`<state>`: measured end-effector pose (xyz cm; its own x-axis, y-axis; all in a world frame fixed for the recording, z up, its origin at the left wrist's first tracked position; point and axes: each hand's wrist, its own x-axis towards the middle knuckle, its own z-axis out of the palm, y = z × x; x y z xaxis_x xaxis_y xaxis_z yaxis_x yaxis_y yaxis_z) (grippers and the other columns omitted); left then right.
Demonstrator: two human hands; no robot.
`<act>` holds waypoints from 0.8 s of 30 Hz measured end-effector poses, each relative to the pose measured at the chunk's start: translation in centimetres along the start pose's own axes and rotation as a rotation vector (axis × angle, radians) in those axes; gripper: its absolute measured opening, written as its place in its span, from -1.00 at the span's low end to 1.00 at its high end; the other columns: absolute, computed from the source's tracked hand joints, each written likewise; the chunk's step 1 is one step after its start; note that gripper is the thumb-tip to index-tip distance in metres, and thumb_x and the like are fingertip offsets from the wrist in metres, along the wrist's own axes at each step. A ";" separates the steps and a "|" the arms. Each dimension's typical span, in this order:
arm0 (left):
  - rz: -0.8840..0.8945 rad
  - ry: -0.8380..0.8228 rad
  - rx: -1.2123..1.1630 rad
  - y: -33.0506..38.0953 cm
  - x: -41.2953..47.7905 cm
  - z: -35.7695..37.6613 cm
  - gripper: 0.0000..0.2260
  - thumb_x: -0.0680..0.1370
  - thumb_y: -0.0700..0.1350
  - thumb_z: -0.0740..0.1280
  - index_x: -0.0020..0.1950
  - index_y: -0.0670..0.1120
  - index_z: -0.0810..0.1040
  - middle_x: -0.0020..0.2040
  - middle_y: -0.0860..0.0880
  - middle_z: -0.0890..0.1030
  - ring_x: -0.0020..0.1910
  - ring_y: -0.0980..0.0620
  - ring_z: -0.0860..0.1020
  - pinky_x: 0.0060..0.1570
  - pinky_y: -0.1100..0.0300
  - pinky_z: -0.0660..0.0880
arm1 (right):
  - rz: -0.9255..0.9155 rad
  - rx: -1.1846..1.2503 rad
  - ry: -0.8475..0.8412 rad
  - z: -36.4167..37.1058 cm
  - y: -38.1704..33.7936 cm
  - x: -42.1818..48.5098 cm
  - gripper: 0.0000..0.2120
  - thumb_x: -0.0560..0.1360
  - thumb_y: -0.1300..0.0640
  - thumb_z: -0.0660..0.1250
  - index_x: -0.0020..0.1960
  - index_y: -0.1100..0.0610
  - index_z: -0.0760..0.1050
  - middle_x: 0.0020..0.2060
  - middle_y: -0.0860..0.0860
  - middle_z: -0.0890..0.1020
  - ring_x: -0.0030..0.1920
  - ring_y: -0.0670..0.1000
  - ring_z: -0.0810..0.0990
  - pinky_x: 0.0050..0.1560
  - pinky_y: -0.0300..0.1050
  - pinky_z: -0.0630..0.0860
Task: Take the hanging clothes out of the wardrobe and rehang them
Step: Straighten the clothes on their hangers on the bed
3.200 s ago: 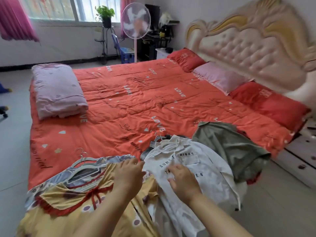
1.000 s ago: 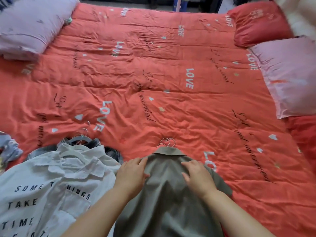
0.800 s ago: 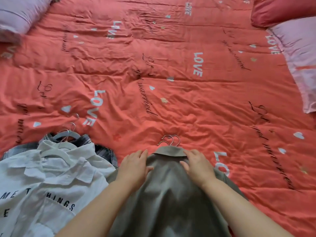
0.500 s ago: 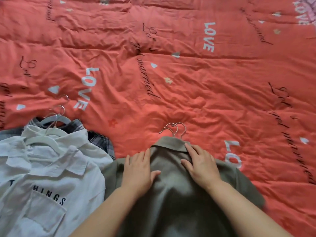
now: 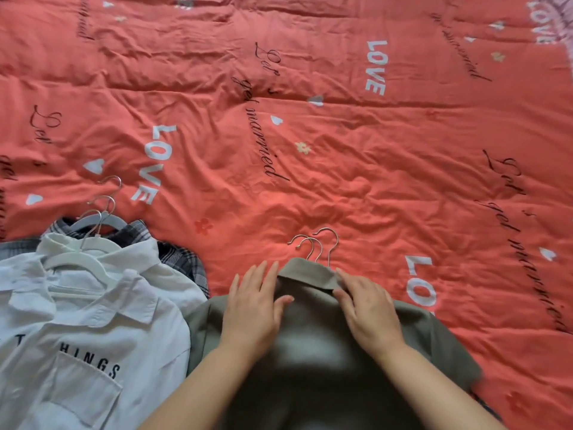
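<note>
Both hands are laid flat, fingers straight, on the olive-green shirt (image 5: 310, 370): the left hand (image 5: 252, 307) is pressed near one shoulder, the right hand (image 5: 369, 313) near the other, fingertips at the collar (image 5: 307, 274). Nothing is gripped. Three metal hanger hooks (image 5: 317, 243) are seen beyond the collar. Leftward, a white lettered shirt (image 5: 93, 336) is spread over a plaid garment (image 5: 183, 259), all on the red quilt (image 5: 341, 150).

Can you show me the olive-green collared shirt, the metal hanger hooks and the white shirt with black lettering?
olive-green collared shirt (image 5: 310, 330), head view, back panel below the collar.
metal hanger hooks (image 5: 320, 247), head view, middle hook's curve.
white shirt with black lettering (image 5: 83, 389), head view, chest pocket.
</note>
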<state>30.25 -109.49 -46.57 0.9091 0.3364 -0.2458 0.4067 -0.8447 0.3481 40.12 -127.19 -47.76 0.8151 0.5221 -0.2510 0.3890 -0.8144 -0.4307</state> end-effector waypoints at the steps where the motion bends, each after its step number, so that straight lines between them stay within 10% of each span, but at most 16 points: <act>1: -0.007 0.011 -0.019 0.4 0.8 -0.2 -0.45 0.48 0.15 0.06 0.37 -0.11 0.42 0.28 -0.12 0.51 0.24 -0.12 0.50 0.24 -0.15 0.36 | 0.039 0.022 -0.001 -0.1 -0.2 0.8 -0.43 0.46 -0.20 -0.01 0.24 0.08 0.51 0.02 0.08 0.63 0.03 0.18 0.58 0.05 0.09 0.47; 4: -0.071 -0.089 -0.006 0.4 2.6 0.4 -0.52 0.60 0.13 0.03 0.51 0.07 0.11 0.45 0.04 0.28 0.42 0.03 0.23 0.42 0.00 0.01 | 0.160 0.065 -0.083 0.1 -0.6 3.4 -0.52 0.52 -0.16 0.06 0.17 0.13 0.53 0.05 0.13 0.61 0.11 0.19 0.53 0.11 0.08 0.43; 17: -0.062 -0.217 -0.052 -0.4 -0.7 2.6 -0.56 0.59 0.14 0.09 0.48 0.18 0.13 0.46 0.07 0.19 0.44 0.08 0.12 0.43 -0.03 -0.06 | 0.206 0.016 -0.369 0.6 -1.6 4.2 -0.43 0.38 -0.13 0.41 0.27 0.09 0.36 0.16 0.10 0.47 0.21 0.08 0.43 0.12 -0.12 0.34; 24: -0.103 -0.085 -0.187 -0.6 -0.5 2.3 -0.47 0.49 0.24 -0.07 0.37 0.13 0.39 0.21 0.06 0.54 0.21 -0.04 0.46 0.19 0.06 0.30 | 0.176 0.062 -0.271 0.6 -1.5 2.0 -0.40 0.34 -0.06 0.44 0.29 0.04 0.30 0.15 0.03 0.47 0.23 0.06 0.43 0.14 -0.04 0.36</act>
<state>29.38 -110.08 -48.70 0.8542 0.3739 -0.3612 0.5139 -0.7129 0.4773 40.89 -124.72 -48.15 0.7207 0.4294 -0.5442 0.2185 -0.8857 -0.4096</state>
